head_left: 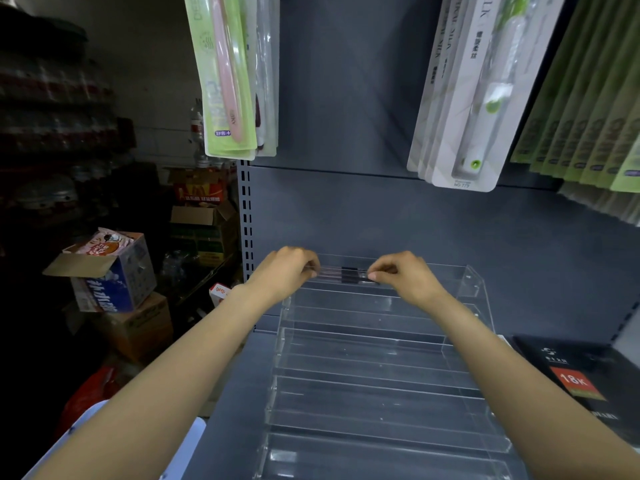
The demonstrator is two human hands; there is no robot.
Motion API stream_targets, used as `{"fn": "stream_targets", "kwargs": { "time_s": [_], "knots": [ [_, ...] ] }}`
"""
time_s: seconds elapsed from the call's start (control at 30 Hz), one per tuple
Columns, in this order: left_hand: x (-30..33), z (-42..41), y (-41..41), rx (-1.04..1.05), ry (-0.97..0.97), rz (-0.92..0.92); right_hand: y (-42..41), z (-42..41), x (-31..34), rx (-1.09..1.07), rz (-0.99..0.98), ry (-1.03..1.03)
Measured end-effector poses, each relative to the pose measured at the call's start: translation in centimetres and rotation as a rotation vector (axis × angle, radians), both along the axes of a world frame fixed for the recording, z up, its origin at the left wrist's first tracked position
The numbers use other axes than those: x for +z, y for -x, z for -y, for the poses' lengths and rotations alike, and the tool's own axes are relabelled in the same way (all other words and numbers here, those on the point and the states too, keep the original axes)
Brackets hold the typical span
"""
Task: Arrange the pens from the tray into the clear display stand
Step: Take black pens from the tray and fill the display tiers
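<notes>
Pens go onto the top tier of an empty clear stand on a grey shop shelf.

The shelf (228, 393) stands against a grey panel in a dim stockroom with cardboard boxes (114, 271) at left and packs hung above. The stand (381, 368) has every lower tier bare. The left hand (287, 273) and right hand (405, 275) each pinch one end of a small bundle of pens (346, 274) over the back tier. Keeping the bundle level and lowering both ends together should seat it cleanly. No tray is in view.
</notes>
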State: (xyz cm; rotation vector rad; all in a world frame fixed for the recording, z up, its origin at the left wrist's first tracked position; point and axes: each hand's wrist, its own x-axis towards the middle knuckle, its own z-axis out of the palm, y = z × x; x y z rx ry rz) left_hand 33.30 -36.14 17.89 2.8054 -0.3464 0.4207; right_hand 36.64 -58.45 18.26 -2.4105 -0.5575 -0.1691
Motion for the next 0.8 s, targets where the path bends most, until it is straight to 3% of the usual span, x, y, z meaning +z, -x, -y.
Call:
{"fn": "stream_targets", "kwargs": {
  "time_s": [0.17,0.4,0.6,0.8],
  "knots": [
    [-0.2,0.1,0.0,0.022,0.087,0.025,0.0,-0.2,-0.4,-0.018,0.02,0.046],
    [-0.5,0.0,4.4,0.116,0.395,0.254,2.7,-2.2,-0.2,0.022,0.198,-0.151],
    [-3.2,-3.3,10.9,0.205,0.488,0.189,8.2,-8.2,-1.4,0.123,0.157,-0.254],
    [-7.7,-12.9,16.4,0.343,0.467,0.114,14.2,-19.0,-4.8,0.184,0.028,-0.22]
  ]
}}
